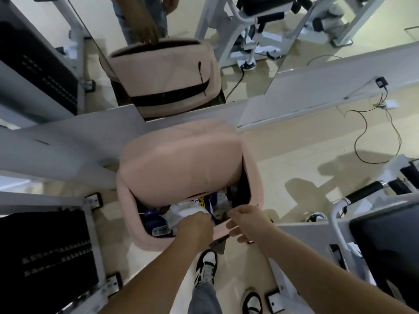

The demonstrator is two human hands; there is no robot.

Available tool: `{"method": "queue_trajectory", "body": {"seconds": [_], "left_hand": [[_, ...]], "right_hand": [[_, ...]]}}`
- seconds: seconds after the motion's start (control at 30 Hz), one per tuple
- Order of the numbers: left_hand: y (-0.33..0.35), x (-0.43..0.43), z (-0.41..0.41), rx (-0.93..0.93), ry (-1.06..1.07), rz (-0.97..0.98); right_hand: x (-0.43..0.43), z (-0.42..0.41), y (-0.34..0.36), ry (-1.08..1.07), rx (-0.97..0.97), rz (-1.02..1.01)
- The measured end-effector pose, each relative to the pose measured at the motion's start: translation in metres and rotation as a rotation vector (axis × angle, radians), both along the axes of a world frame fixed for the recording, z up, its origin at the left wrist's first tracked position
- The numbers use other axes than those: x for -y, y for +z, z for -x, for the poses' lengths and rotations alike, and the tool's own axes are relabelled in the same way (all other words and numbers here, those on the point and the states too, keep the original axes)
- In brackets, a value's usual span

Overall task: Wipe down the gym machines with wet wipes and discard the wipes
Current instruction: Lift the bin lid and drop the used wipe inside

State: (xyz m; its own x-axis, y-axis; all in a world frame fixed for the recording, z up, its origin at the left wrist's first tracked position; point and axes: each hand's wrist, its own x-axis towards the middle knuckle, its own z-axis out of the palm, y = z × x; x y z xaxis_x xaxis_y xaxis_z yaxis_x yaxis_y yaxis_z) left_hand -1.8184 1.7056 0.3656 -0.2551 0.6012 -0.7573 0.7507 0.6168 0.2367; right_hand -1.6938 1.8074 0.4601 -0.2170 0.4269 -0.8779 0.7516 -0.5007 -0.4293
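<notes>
A pink trash bin [136,225] stands on the floor against a mirrored wall. Its swing lid [181,164] is tilted open, and trash shows in the dark opening below. My left hand [195,225] is over the opening, fingers closed on a crumpled white wipe [181,210] that rests on the trash. My right hand [247,223] grips the bin's near rim, thumb on top and fingers underneath.
A weight stack machine [45,252] stands at the left. A white-framed machine with a black handle [365,191] and a dark pad [390,243] is at the right. A black cable [362,137] lies on the floor. My shoes [206,266] are just below the bin. The mirror [165,75] reflects the bin.
</notes>
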Motion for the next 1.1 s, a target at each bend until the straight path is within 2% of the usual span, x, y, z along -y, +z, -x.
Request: {"method": "queue_trajectory", "body": {"seconds": [0.13, 0.23, 0.37, 0.47, 0.63, 0.83, 1.1], "left_hand": [[0.067, -0.009, -0.018, 0.005, 0.097, -0.371], [0.104, -0.014, -0.025, 0.074, 0.124, -0.479], [0.114, -0.032, 0.020, -0.158, -0.062, -0.374], [0.107, -0.043, 0.064, -0.284, -0.108, -0.284], [0.099, -0.041, 0.098, -0.233, -0.103, -0.136], [0.096, -0.029, 0.095, -0.192, -0.074, -0.096], [0.155, -0.022, -0.009, 0.085, -0.078, -0.319]], "right_hand": [[0.003, -0.019, 0.032, -0.066, -0.022, -0.076], [0.006, -0.046, 0.066, -0.147, -0.022, -0.125], [0.010, -0.063, 0.096, -0.169, -0.040, -0.135], [0.009, -0.032, 0.100, -0.122, -0.101, -0.177], [0.019, 0.021, 0.089, -0.080, -0.201, -0.183], [0.027, 0.011, 0.086, -0.173, -0.118, -0.119], [0.040, -0.047, 0.121, -0.293, -0.106, -0.183]]}}
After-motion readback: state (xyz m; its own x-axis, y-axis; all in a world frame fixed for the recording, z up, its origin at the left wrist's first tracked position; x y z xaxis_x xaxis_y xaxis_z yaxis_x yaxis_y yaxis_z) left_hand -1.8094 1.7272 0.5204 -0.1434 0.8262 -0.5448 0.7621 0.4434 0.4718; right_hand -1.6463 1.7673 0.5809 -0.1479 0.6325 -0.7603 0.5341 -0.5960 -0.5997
